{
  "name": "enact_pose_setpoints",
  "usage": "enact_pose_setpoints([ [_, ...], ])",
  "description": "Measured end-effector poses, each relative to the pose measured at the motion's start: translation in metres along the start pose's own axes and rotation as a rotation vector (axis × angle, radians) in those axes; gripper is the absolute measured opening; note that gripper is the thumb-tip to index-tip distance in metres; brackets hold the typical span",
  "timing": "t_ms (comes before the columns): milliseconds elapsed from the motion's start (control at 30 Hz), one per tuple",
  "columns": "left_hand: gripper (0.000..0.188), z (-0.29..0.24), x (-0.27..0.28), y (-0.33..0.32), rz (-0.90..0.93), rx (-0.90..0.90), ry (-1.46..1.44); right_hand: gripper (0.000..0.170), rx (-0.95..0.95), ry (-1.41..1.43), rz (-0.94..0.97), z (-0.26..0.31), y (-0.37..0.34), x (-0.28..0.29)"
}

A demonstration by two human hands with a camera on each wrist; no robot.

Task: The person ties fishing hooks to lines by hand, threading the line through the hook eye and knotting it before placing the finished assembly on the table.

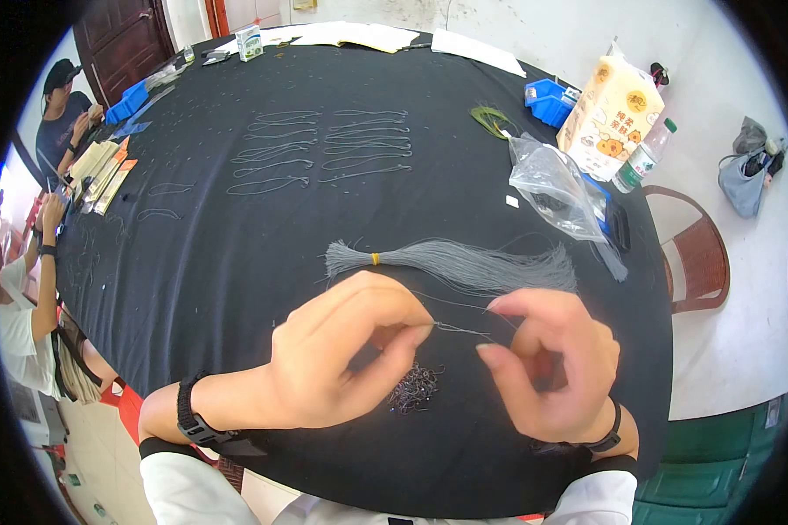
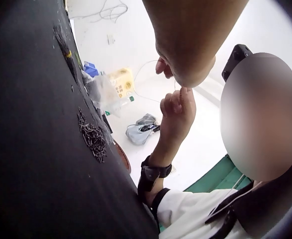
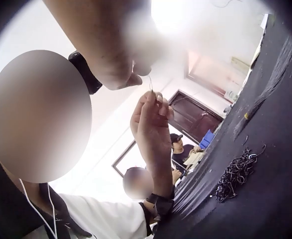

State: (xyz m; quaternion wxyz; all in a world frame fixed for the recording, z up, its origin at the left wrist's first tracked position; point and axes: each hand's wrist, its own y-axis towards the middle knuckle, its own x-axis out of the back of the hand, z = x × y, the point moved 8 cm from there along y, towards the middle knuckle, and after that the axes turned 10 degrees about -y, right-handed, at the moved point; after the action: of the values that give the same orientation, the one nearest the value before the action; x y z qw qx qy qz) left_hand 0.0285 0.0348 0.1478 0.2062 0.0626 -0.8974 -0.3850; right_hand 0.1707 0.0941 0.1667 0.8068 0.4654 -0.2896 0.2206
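Note:
My left hand (image 1: 350,350) pinches thin grey line (image 1: 460,329) between thumb and forefinger; the pinched end is hidden by the fingertips. Doubled strands stick out from there towards my right hand (image 1: 556,363). That hand is curled, thumb and forefinger tips apart, with a strand running past the forefinger into it. Both hands are raised over the table, as the left wrist view also shows. Below them lies a pile of small dark fish hooks (image 3: 235,174). Just beyond the hands is a bundle of grey line (image 1: 473,261), bound by a yellow band.
Looped grey lines (image 1: 276,153) lie in two columns on the black tablecloth (image 1: 210,254). At right stand a plastic bag (image 1: 556,188), tissue pack (image 1: 608,114), bottle (image 1: 646,157) and blue bin (image 1: 547,101). Two people sit at left, near paper packets (image 1: 101,171).

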Motion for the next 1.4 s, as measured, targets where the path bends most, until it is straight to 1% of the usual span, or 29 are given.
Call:
enact_pose_setpoints([
  [100, 0.02, 0.006, 0.001, -0.001, -0.004, 0.089, -0.093, 0.03, -0.095, -0.046, 0.096, -0.011, 0.007, 0.001],
  [133, 0.02, 0.008, 0.001, -0.001, -0.005, 0.116, -0.127, 0.023, -0.091, -0.064, 0.098, -0.013, 0.01, 0.002],
  [233, 0.017, 0.011, -0.002, -0.003, 0.029, 0.161, -0.19, 0.015, -0.01, -0.023, 0.082, -0.018, 0.014, 0.005],
  [267, 0.016, 0.011, -0.003, -0.003, 0.04, 0.17, -0.198, 0.011, -0.046, 0.01, 0.087, -0.02, 0.016, 0.005],
  [367, 0.016, 0.012, -0.006, -0.003, 0.071, 0.19, -0.21, 0.011, -0.059, 0.041, 0.127, -0.025, 0.016, 0.007],
  [433, 0.015, 0.014, -0.009, -0.003, 0.094, 0.194, -0.208, 0.011, -0.036, 0.073, 0.162, -0.024, 0.018, 0.009],
  [567, 0.015, 0.018, -0.009, -0.005, 0.087, 0.246, -0.247, 0.011, -0.043, 0.107, 0.22, -0.024, 0.017, 0.007],
  [667, 0.016, 0.02, -0.01, -0.006, 0.09, 0.253, -0.251, 0.012, 0.013, 0.083, 0.204, -0.019, 0.018, 0.004],
  [867, 0.015, 0.022, -0.01, -0.006, 0.107, 0.279, -0.276, 0.012, -0.124, 0.202, 0.21, -0.035, 0.012, -0.004],
  [1067, 0.014, 0.023, -0.013, -0.005, 0.107, 0.273, -0.222, 0.013, -0.167, 0.192, 0.087, -0.035, 0.008, 0.013],
  [1167, 0.014, 0.024, -0.016, -0.005, 0.136, 0.258, -0.187, 0.015, -0.132, 0.226, 0.126, -0.026, 0.007, 0.004],
  [1200, 0.015, 0.024, -0.017, -0.005, 0.144, 0.263, -0.184, 0.015, -0.092, 0.222, 0.135, -0.024, 0.007, 0.0],
  [1400, 0.016, 0.023, -0.02, -0.005, 0.166, 0.274, -0.173, 0.014, 0.009, 0.142, 0.084, -0.018, 0.005, -0.008],
])
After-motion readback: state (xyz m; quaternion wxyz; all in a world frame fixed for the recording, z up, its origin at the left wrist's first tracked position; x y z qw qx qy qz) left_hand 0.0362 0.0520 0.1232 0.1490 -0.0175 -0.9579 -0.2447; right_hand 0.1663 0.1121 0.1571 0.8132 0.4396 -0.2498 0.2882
